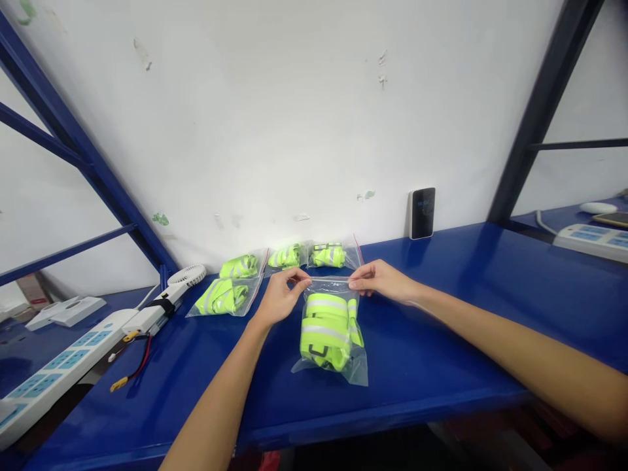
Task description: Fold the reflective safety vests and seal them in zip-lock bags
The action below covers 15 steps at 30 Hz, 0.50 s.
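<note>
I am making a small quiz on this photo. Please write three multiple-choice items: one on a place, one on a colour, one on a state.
1. Where does the bag in hand lie?
A. on the blue shelf
B. on the floor
C. on the fan

2. What colour are the straps in it?
A. red
B. neon yellow-green
C. black

3. How do the hands hold the bag?
A. one hand only
B. by its bottom
C. both pinch its top edge

Answers:
1. A: it rests on the shelf.
2. B: the folded straps are neon yellow-green with grey bands.
3. C: the left hand and right hand pinch the top corners.
</note>
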Available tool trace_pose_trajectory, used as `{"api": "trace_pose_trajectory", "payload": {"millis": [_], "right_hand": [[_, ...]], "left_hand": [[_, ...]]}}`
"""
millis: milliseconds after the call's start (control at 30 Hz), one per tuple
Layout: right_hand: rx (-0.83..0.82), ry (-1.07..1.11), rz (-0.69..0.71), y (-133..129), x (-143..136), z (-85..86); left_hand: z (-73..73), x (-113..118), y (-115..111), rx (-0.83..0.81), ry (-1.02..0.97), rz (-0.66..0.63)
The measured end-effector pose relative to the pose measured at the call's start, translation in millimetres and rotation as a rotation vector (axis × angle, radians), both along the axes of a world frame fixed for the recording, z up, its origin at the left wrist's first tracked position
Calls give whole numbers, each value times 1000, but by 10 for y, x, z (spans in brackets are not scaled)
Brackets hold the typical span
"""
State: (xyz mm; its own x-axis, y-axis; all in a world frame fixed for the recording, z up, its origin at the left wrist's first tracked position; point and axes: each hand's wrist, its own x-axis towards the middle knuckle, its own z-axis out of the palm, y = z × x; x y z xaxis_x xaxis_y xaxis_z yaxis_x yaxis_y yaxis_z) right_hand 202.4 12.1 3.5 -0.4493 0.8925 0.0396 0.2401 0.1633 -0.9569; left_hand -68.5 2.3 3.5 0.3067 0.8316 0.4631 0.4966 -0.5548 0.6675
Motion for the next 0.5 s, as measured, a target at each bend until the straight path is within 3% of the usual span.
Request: {"api": "trace_pose_trajectory", "payload": {"millis": [167,333,500], "right_hand": [[-117,50,-18,-26,-2,18],[87,-73,5,-131,-76,69],[168,-117,46,-185,-174,47]], "left_hand": [[-38,5,-1,-29,-20,-33],[-8,15,-32,-122,134,-123],[82,103,-80,-126,260,-195]]}}
